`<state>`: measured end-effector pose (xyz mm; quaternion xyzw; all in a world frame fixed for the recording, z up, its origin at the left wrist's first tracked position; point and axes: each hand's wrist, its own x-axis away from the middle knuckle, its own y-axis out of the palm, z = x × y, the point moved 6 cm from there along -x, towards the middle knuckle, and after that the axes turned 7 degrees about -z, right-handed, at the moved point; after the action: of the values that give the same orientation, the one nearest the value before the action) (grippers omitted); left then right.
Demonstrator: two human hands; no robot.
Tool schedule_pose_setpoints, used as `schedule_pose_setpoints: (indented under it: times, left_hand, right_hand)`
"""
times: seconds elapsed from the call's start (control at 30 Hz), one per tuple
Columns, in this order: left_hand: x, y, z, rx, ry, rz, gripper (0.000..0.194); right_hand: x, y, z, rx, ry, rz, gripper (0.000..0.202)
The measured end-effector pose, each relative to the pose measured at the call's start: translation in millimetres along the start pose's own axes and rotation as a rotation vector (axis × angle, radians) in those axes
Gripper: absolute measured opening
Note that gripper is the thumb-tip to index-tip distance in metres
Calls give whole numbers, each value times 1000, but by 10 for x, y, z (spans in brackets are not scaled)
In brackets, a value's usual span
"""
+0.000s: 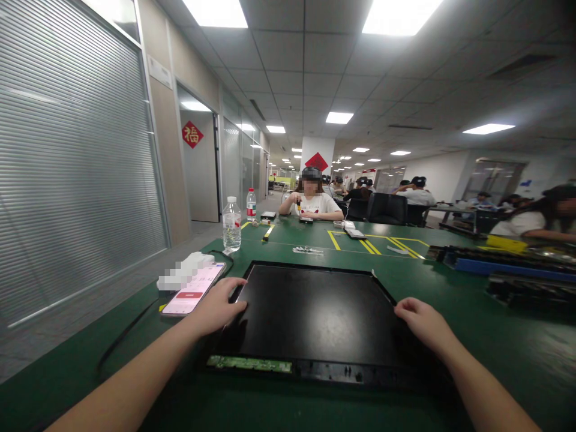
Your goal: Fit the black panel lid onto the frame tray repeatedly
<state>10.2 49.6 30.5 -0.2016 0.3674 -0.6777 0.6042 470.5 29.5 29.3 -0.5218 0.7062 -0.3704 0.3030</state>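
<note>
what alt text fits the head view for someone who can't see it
Left hand and right hand touch opposite side edges of a black panel on a green table. A circuit board shows along the panel's near edge, left of centre; a phone lies beside the left hand, and a co-worker sits across.

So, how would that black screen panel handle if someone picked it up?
Probably stiff: the black screen panel looks flat, with no visible bend. Its smooth, shiny face may be slippery; the left hand and right hand are at its edges. The exposed green circuit board along its near side could be fragile.
</note>
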Motion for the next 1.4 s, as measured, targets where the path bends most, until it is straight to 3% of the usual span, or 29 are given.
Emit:
schedule_pose_setpoints:
  times: [0.2,0.33,0.5,0.87,1.4]
  left_hand:
    - [123,16,240,-123,214,-176,46]
    - [214,95,329,-99,239,-356,54]
    - [290,144,440,-99,271,-472,58]
    - [321,117,645,-85,400,-497,46]
    - [340,118,582,-158,354,-567,41]
  right_hand:
    - [10,-7,-22,26,-9,12,12]
    - [14,-1,-23,37,-19,13,11]
    - [25,10,-41,35,-32,7,11]
    - [21,11,-28,35,-28,15,12]
    - [-11,26,-15,39,-26,1,14]
